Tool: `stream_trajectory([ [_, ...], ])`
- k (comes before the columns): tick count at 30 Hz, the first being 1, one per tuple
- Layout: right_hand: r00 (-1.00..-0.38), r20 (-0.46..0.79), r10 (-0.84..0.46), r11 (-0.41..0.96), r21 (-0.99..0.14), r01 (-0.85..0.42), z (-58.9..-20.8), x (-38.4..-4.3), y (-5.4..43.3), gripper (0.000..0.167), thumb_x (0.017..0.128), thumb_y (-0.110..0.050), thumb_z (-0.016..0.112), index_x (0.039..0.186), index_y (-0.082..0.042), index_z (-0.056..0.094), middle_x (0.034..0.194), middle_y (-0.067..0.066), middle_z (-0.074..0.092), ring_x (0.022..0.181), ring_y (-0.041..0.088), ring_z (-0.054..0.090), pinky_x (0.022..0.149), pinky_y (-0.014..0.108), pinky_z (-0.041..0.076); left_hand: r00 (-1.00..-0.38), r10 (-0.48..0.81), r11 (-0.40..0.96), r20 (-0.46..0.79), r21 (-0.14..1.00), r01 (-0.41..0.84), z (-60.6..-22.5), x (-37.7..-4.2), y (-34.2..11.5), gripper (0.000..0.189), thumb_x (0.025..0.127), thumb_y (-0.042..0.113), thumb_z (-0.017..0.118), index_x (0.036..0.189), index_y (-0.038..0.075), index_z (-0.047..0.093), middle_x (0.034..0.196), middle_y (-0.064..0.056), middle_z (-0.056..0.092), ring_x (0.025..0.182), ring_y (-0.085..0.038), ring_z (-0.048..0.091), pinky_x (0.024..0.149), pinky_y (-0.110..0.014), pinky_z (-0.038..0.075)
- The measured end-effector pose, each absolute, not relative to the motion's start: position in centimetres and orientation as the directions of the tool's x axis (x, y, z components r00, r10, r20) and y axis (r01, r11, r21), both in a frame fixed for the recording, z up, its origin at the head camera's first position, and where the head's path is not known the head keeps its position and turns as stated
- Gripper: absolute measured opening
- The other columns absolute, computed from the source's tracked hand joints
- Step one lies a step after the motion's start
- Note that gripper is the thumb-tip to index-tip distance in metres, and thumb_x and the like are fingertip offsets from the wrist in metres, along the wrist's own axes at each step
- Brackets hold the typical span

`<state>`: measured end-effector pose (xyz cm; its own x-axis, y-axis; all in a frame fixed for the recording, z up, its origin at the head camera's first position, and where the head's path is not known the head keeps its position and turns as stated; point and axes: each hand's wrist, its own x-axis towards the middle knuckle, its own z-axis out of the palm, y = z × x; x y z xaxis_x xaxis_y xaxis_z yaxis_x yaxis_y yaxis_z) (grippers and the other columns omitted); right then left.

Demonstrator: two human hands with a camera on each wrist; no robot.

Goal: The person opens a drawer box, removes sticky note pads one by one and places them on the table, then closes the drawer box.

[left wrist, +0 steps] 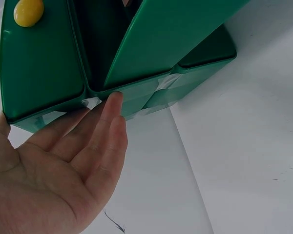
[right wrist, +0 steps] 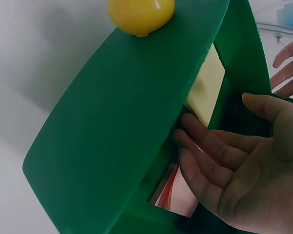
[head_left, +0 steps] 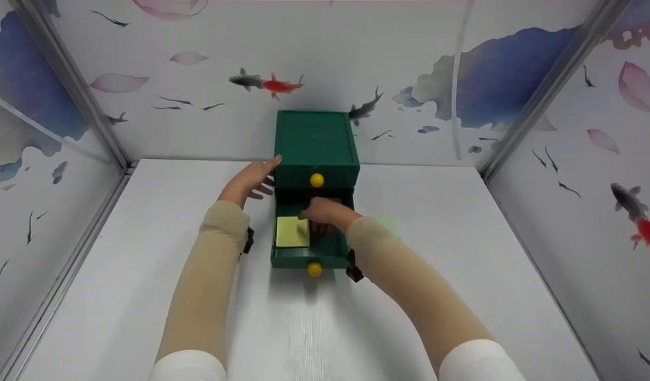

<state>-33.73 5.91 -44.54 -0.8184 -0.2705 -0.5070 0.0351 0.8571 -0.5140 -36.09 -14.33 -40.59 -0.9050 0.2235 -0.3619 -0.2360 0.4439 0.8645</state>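
Observation:
A green two-drawer cabinet stands against the back wall, its lower drawer pulled out. In that drawer's left part lies a pad of yellow sticky notes. My right hand reaches into the drawer, thumb apart and fingers slightly bent, with nothing pinched between them. Under its fingertips is a flat pink papery piece with a red edge, partly hidden; whether they touch, I cannot tell. Against the cabinet's left side rests my left hand, thumb at the front edge and fingers extended along the side.
Yellow round knobs mark both drawer fronts; the upper drawer is closed. A pale green square lies on the white table right of the cabinet, partly behind my right forearm. Patterned walls enclose the table at the back and sides.

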Motion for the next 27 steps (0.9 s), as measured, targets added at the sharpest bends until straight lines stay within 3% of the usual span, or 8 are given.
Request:
stream_trajectory([
  [12, -0.846, -0.493, -0.203, 0.845, -0.525, 0.103, -44.34, -33.33, 5.19, 0.027, 0.093, -0.031, 0.064, 0.104, -0.006, 0.065, 0.1, 0.012, 0.069, 0.092, 0.029, 0.066, 0.08, 0.041, 0.054, -0.906, 0.219, 0.443, -0.361, 0.865, -0.238, -40.32, -36.0, -14.2, 0.078, 0.099, 0.062, 0.035, 0.147, 0.001, 0.037, 0.14, -0.023, 0.046, 0.122, -0.039, 0.052, 0.103, -0.052, 0.039],
  [27, -0.841, -0.488, -0.234, 0.91, -0.415, -0.013, -44.91, -33.23, 5.06, 0.025, 0.091, -0.028, 0.067, 0.095, -0.004, 0.069, 0.091, 0.011, 0.07, 0.085, 0.028, 0.066, 0.07, 0.036, 0.052, -0.904, 0.226, 0.449, -0.364, 0.862, -0.235, -40.77, -36.35, -14.33, 0.079, 0.099, 0.062, 0.035, 0.147, 0.0, 0.038, 0.139, -0.024, 0.047, 0.123, -0.04, 0.052, 0.102, -0.051, 0.04],
])
